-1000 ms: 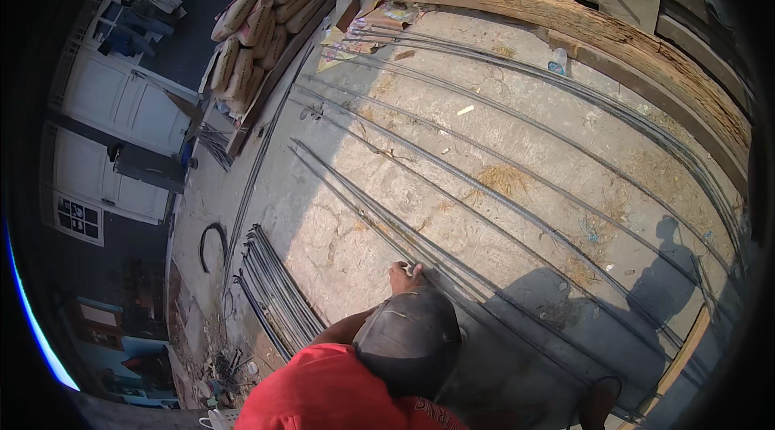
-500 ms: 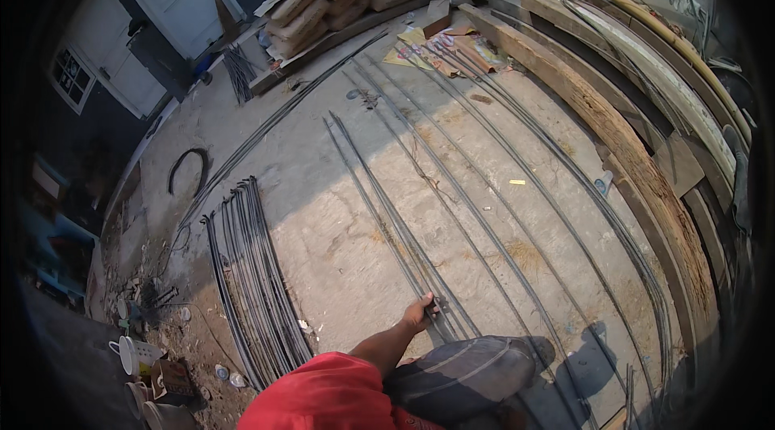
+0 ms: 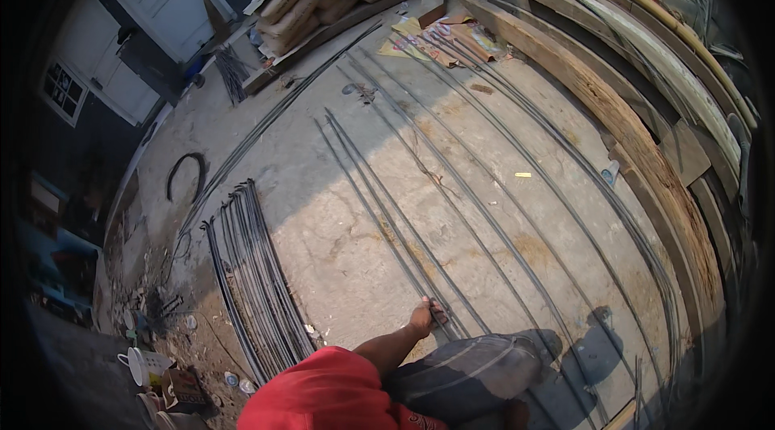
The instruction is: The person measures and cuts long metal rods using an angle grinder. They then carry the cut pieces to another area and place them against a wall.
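Two white doors (image 3: 149,2) stand far left; one dark coil (image 3: 200,167) and at least ten bent-ended bars (image 3: 258,285) lie left, one white bucket (image 3: 145,367) and one box (image 3: 182,388) near left, with one left hand (image 3: 424,317) among at least eight long steel rods (image 3: 598,177).

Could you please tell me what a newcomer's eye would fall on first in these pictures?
Probably the bright red sleeve at the lower edge, with the person's left hand at the long metal rods that run across the concrete. Next might come the row of shorter, dark rods at the left, the stacked sacks near the top, and the rough wooden beam curving down the right side.
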Tool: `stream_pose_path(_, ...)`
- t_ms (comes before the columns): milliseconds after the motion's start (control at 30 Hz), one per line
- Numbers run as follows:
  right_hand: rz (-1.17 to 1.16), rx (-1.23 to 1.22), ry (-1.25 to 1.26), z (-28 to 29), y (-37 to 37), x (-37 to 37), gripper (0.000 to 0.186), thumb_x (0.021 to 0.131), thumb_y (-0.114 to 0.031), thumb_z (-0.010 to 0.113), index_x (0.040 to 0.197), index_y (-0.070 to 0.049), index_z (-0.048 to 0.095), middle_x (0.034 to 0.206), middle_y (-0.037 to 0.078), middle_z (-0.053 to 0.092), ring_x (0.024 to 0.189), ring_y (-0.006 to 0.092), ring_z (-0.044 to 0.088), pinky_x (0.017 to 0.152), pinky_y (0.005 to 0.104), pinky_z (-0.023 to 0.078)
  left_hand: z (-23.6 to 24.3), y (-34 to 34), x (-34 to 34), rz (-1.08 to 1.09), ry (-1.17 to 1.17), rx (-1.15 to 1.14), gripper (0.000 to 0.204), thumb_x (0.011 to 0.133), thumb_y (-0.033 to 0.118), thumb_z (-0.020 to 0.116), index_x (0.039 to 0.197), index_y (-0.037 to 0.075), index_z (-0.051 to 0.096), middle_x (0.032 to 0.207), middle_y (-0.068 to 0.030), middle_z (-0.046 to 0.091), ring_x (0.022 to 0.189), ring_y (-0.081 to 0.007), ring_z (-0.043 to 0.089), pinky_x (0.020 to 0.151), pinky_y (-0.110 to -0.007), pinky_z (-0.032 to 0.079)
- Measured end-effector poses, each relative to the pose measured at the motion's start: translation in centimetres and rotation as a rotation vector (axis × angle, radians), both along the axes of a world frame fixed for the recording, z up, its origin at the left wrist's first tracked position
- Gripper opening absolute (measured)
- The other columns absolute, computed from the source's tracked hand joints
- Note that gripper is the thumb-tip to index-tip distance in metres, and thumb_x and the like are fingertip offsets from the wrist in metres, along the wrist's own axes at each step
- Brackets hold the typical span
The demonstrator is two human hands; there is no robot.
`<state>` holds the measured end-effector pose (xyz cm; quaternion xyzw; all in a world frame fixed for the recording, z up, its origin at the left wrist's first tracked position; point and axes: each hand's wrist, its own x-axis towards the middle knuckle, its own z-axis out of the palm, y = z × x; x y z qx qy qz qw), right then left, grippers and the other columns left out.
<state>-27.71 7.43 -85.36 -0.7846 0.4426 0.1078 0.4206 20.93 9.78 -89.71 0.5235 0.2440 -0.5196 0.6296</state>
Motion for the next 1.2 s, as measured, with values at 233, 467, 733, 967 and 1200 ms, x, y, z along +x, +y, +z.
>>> stream_pose_path(233, -0.331, 0.153, -0.243, -2.6, 1.4, 2.6, 0.036, 0.096, -0.031, 0.052, 0.116, -0.007, 0.07, 0.099, 0.018, 0.073, 0.091, 0.0425, 0.066, 0.082, 0.0502, 0.053, 0.3, -0.1, -0.8, -0.098, 0.006, -0.018, 0.047, 0.108, 0.055, 0.034, 0.114, 0.013, 0.054, 0.104, -0.0069, 0.071, 0.093, -0.0265, 0.07, 0.084, -0.05, 0.057)
stream_pose_path(467, -0.232, 0.114, -0.155, -8.4, 1.8, 0.1, 0.03, 0.094, -0.031, 0.057, 0.11, -0.01, 0.071, 0.095, 0.02, 0.072, 0.087, 0.0459, 0.066, 0.073, 0.054, 0.053, -0.7, -0.5, 0.6, -0.069, -0.04, -0.11, 0.049, 0.108, 0.053, 0.031, 0.116, 0.009, 0.052, 0.109, -0.01, 0.068, 0.098, -0.0314, 0.069, 0.089, -0.056, 0.056)
stream_pose_path(733, 0.06, -0.425, -0.186, -6.1, -0.9, -0.2, 0.037, 0.091, -0.038, 0.064, 0.114, -0.009, 0.069, 0.108, 0.023, 0.07, 0.095, 0.0433, 0.067, 0.08, 0.0538, 0.052, 1.4, -4.1, 0.5, -0.052, 0.041, -0.149, 0.047, 0.109, 0.048, 0.037, 0.122, 0.006, 0.052, 0.116, -0.012, 0.069, 0.103, -0.0325, 0.069, 0.091, -0.056, 0.056)
stream_pose_path(967, -0.009, -0.386, 0.093, 3.2, -6.2, 2.5, 0.044, 0.092, -0.037, 0.066, 0.124, -0.007, 0.066, 0.116, 0.028, 0.066, 0.1, 0.0472, 0.064, 0.086, 0.0552, 0.05, -1.0, -3.1, 0.0, -0.11, -0.075, -0.044, 0.032, 0.11, 0.031, 0.045, 0.122, 0.003, 0.056, 0.114, -0.0062, 0.072, 0.093, -0.0241, 0.071, 0.073, -0.045, 0.058)
stream_pose_path(1200, -0.007, -0.169, 0.154, 2.4, -5.8, 1.3, 0.041, 0.097, -0.033, 0.06, 0.13, -0.01, 0.063, 0.126, 0.027, 0.064, 0.111, 0.0484, 0.062, 0.096, 0.0517, 0.049, -1.7, -3.1, -0.7, -0.031, -0.032, -0.021, 0.031, 0.107, 0.028, 0.055, 0.119, 0.001, 0.062, 0.114, -0.0101, 0.072, 0.088, -0.0259, 0.072, 0.069, -0.044, 0.059)
